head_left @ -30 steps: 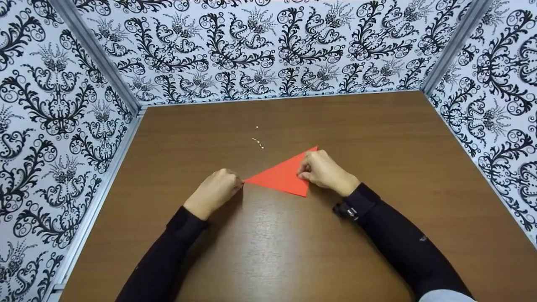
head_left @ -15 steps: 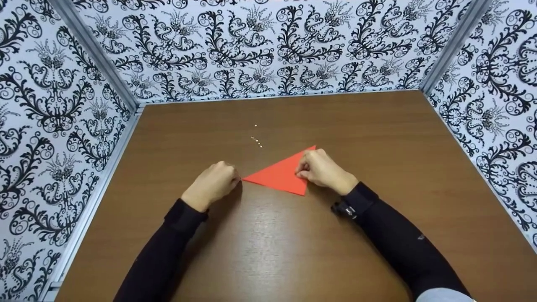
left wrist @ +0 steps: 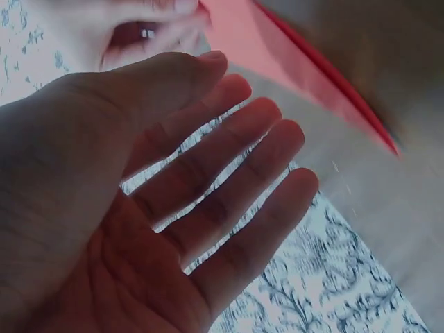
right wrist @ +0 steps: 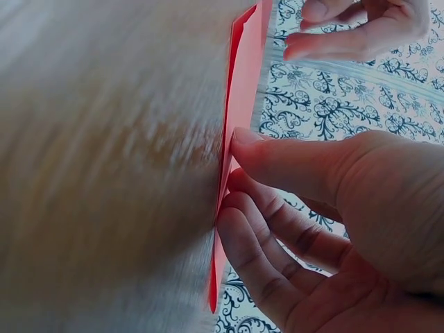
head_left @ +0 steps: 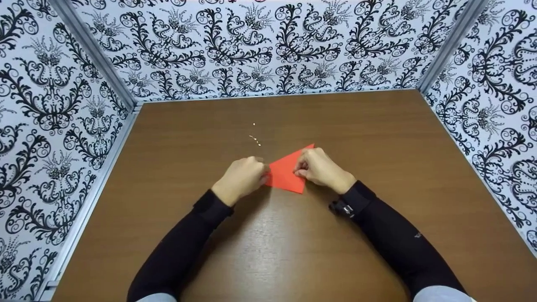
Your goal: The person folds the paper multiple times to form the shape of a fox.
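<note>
A folded sheet of red paper (head_left: 282, 179) lies on the brown table, with its left corner hidden behind my left hand in the head view. That left hand (head_left: 243, 178) is over the paper's left end; in the left wrist view its fingers (left wrist: 229, 166) are loosely spread and hold nothing, apart from the paper (left wrist: 243, 38). My right hand (head_left: 321, 167) holds the paper near its right edge. Seen from the right wrist, its thumb and bent fingertips meet at the red paper (right wrist: 243, 90), whose layers stand slightly apart at the edge.
Several small pale specks (head_left: 256, 140) show on the table (head_left: 356, 121) behind the paper. Patterned black-and-white walls (head_left: 235, 46) with grey metal corner posts (head_left: 444, 50) border the table at the back and sides.
My left hand has moved right from the paper's pointed left corner, first beside it and now over the paper's left part. The right hand and the paper stay nearly in place.
</note>
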